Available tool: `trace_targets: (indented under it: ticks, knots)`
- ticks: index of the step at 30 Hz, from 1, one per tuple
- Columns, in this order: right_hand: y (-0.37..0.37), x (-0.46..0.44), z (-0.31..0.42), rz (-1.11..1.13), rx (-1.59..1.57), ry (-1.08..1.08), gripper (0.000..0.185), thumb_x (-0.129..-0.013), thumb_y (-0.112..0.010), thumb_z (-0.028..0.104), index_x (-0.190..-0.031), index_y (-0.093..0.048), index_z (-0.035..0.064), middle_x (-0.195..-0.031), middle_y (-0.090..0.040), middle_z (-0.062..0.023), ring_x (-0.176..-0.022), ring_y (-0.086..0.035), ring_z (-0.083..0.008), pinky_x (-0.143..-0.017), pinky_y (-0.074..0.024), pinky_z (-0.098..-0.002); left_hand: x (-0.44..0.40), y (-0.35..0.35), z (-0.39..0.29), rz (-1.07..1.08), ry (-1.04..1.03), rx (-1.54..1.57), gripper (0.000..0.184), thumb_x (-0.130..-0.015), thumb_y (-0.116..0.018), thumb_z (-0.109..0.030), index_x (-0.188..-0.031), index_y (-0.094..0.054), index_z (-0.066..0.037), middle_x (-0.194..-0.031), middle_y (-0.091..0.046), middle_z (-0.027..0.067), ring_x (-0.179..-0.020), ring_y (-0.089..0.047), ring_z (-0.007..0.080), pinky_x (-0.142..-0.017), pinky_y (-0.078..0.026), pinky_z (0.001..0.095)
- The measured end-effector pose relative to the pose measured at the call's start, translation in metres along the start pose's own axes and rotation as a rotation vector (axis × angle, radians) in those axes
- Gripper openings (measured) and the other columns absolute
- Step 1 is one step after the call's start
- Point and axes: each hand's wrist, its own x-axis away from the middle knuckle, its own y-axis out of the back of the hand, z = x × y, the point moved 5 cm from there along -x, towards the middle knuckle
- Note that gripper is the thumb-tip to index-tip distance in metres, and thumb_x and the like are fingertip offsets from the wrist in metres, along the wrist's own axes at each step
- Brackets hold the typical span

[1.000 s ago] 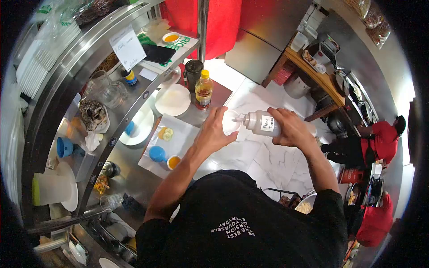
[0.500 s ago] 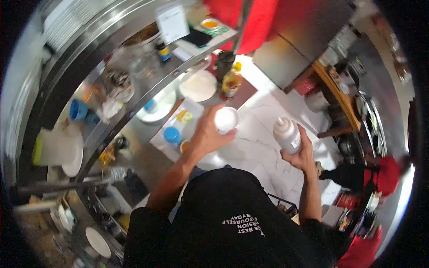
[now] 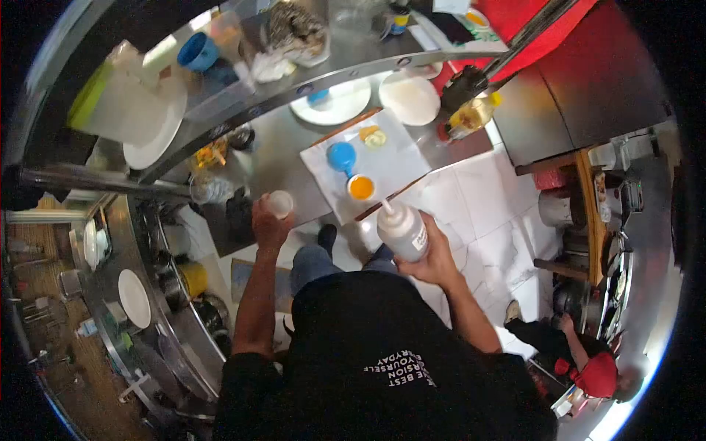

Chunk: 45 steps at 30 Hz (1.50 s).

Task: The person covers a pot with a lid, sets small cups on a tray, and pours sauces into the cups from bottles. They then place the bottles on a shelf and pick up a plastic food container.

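Note:
My left hand (image 3: 271,228) is closed around a small whitish round cup (image 3: 280,204) beside the counter's near edge; whether it holds anything is unclear. My right hand (image 3: 434,257) grips a white squeeze bottle (image 3: 403,231) with a pointed nozzle and a label. The nozzle tip is near a small white bowl of orange liquid (image 3: 361,187). That bowl sits on a paper-covered board (image 3: 401,162), next to a blue scoop-like thing (image 3: 341,156). Farther back on the paper lies a small yellow piece with a pale swirl on top (image 3: 373,137).
Behind the board stand white plates (image 3: 409,99) and a yellow-capped bottle (image 3: 471,117). A metal shelf (image 3: 346,77) crosses above the counter, with a blue cup (image 3: 197,51) on it. A person in red (image 3: 596,375) is at the lower right.
My left hand has moved left, away from the board, with the cup. My right hand has brought the bottle left towards the orange bowl. The view has turned towards the left.

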Motion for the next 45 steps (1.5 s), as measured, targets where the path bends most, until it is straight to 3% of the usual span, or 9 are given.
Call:
trace_targets:
  ticks: [5, 6, 9, 13, 16, 19, 24, 28, 45]
  knots:
    - [-0.066, -0.006, 0.02, 0.104, 0.03, -0.01, 0.087, -0.063, -0.083, 0.013, -0.142, -0.047, 0.0045, -0.124, -0.064, -0.0139, -0.118, -0.062, -0.0255, -0.104, -0.047, -0.0395, -0.004, 0.002, 0.022, 0.097, 0.052, 0.0, 0.076, -0.073, -0.086, -0.035, -0.128, -0.05, 0.002, -0.118, -0.058, 0.0228, -0.114, -0.055, 0.0421, -0.098, -0.045, 0.0498]
    - [-0.08, -0.007, 0.019, 0.129, 0.03, -0.083, 0.093, -0.062, -0.086, 0.015, -0.144, -0.043, 0.0031, -0.132, -0.061, -0.0184, -0.125, -0.059, -0.032, -0.107, -0.0466, -0.0411, 0.0, 0.007, 0.024, 0.014, -0.011, -0.002, 0.074, -0.077, -0.085, -0.036, -0.13, -0.05, 0.003, -0.123, -0.057, 0.0233, -0.12, -0.052, 0.0407, -0.1, -0.043, 0.0492]
    - [-0.122, -0.008, 0.025, 0.118, 0.028, -0.142, 0.093, -0.063, -0.085, 0.014, -0.145, -0.043, 0.0037, -0.131, -0.061, -0.0187, -0.125, -0.059, -0.0325, -0.108, -0.0461, -0.0413, -0.009, 0.068, -0.007, -0.006, -0.107, 0.3, 0.074, -0.081, -0.083, -0.038, -0.133, -0.05, 0.003, -0.124, -0.058, 0.0235, -0.115, -0.055, 0.0403, -0.1, -0.044, 0.0487]
    - [-0.18, -0.011, 0.035, 0.177, 0.082, -0.159, 0.092, -0.063, -0.085, 0.011, -0.144, -0.043, 0.0047, -0.13, -0.062, -0.0184, -0.124, -0.06, -0.0332, -0.107, -0.0466, -0.0418, -0.003, 0.102, -0.025, 0.673, 0.08, 1.196, 0.043, -0.091, -0.076, -0.021, -0.129, -0.062, -0.004, -0.115, -0.067, 0.0121, -0.103, -0.064, 0.018, -0.087, -0.054, 0.033]
    - [-0.212, -0.009, 0.044, 0.23, 0.088, -0.174, 0.091, -0.062, -0.085, 0.01, -0.143, -0.044, 0.0048, -0.127, -0.063, -0.0175, -0.122, -0.06, -0.0317, -0.106, -0.0469, -0.0412, -0.004, 0.112, -0.011, 0.627, -0.146, 1.087, 0.029, -0.092, -0.073, -0.008, -0.12, -0.069, -0.002, -0.104, -0.07, 0.0085, -0.092, -0.065, 0.0127, -0.08, -0.055, 0.0283]
    - [-0.232, -0.007, 0.047, 0.227, 0.083, -0.164, 0.09, -0.061, -0.085, 0.01, -0.141, -0.045, 0.0039, -0.122, -0.064, -0.0163, -0.119, -0.061, -0.0286, -0.104, -0.0473, -0.0397, 0.001, 0.108, 0.021, 0.711, -0.052, 1.016, 0.022, -0.091, -0.071, 0.001, -0.113, -0.071, 0.0, -0.099, -0.071, 0.0093, -0.083, -0.067, 0.0129, -0.074, -0.057, 0.0267]
    - [-0.253, -0.008, 0.034, 0.171, 0.24, -0.196, 0.09, -0.06, -0.084, 0.013, -0.141, -0.046, 0.0039, -0.121, -0.065, -0.0209, -0.117, -0.063, -0.036, -0.101, -0.0498, -0.0415, -0.001, 0.096, 0.087, 0.51, 0.293, 1.146, 0.014, -0.098, -0.065, -0.009, -0.104, -0.072, 0.002, -0.087, -0.072, 0.0052, -0.072, -0.066, 0.0096, -0.068, -0.057, 0.0259]
    - [-0.26, -0.016, 0.004, 0.147, 0.343, -0.312, 0.092, -0.062, -0.088, 0.02, -0.139, -0.042, 0.0056, -0.12, -0.064, -0.0266, -0.112, -0.064, -0.0433, -0.096, -0.0524, -0.0476, -0.01, 0.11, 0.113, 0.354, 0.378, 1.117, 0.017, -0.098, -0.068, -0.013, -0.104, -0.072, 0.003, -0.087, -0.071, 0.0052, -0.07, -0.065, 0.0107, -0.067, -0.057, 0.0258]
    - [-0.265, -0.057, -0.01, 0.304, 0.61, -0.447, 0.081, -0.064, -0.087, 0.039, -0.121, -0.046, -0.001, -0.111, -0.067, -0.0292, -0.104, -0.067, -0.0446, -0.09, -0.0556, -0.0483, 0.029, 0.076, 0.136, 0.37, 0.491, 1.086, 0.019, -0.094, -0.072, -0.014, -0.106, -0.075, 0.001, -0.084, -0.073, 0.0033, -0.07, -0.064, 0.0082, -0.065, -0.055, 0.0238]
